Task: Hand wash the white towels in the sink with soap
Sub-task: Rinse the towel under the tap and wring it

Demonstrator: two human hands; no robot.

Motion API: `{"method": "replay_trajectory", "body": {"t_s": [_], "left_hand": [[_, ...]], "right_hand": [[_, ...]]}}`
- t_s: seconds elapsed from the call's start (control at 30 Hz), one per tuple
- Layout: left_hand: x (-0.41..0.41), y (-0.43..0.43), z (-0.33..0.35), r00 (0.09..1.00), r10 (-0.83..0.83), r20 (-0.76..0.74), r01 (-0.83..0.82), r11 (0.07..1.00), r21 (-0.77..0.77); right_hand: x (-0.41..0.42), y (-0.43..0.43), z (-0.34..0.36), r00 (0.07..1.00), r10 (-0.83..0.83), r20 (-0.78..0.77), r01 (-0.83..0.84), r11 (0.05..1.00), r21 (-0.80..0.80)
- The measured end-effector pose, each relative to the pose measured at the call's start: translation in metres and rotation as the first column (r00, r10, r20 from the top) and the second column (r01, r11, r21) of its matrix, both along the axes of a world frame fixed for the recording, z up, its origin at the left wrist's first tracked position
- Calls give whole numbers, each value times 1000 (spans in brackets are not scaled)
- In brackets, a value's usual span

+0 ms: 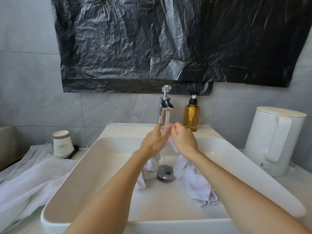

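Grey tiles and a black plastic sheet (152, 39) cover the far wall. Over the white sink (84, 166), under the faucet (164, 108), the left hand (154, 141) and the right hand (183, 140) both grip a wet white towel (194, 179); its ends hang beside the drain (165, 173). The soap bottle (191, 118) stands just right of the faucet.

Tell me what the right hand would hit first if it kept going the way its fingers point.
Probably the tap: the right hand, pinching the towel, points at its chrome body. Depth is unclear; it may brush the left hand first.
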State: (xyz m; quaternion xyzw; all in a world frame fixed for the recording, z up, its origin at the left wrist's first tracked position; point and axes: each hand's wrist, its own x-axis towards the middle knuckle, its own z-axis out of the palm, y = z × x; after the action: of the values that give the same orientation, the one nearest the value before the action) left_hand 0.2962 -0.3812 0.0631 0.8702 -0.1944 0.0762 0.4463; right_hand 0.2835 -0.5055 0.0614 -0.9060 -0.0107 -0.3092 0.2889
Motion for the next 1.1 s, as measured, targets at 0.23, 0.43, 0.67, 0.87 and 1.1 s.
{"method": "replay_trajectory", "body": {"t_s": [0.23, 0.43, 0.67, 0.87, 1.1], "left_hand": [[5, 11, 4, 981, -114, 155, 110, 993, 32], [8, 15, 0, 986, -36, 161, 4, 981, 195], [4, 20, 9, 999, 13, -43, -20, 983, -182], [6, 18, 18, 928, -154, -340, -2, 909, -418], [3, -1, 7, 998, -27, -62, 7, 952, -306]], "right_hand": [[8, -12, 22, 994, -4, 113, -61, 819, 571], [6, -24, 22, 993, 81, -91, -1, 752, 659], [3, 10, -12, 920, 346, -187, -320, 934, 157], [6, 1, 0, 975, 187, -122, -151, 955, 255], [7, -1, 17, 987, 68, -147, 11, 878, 478]]}}
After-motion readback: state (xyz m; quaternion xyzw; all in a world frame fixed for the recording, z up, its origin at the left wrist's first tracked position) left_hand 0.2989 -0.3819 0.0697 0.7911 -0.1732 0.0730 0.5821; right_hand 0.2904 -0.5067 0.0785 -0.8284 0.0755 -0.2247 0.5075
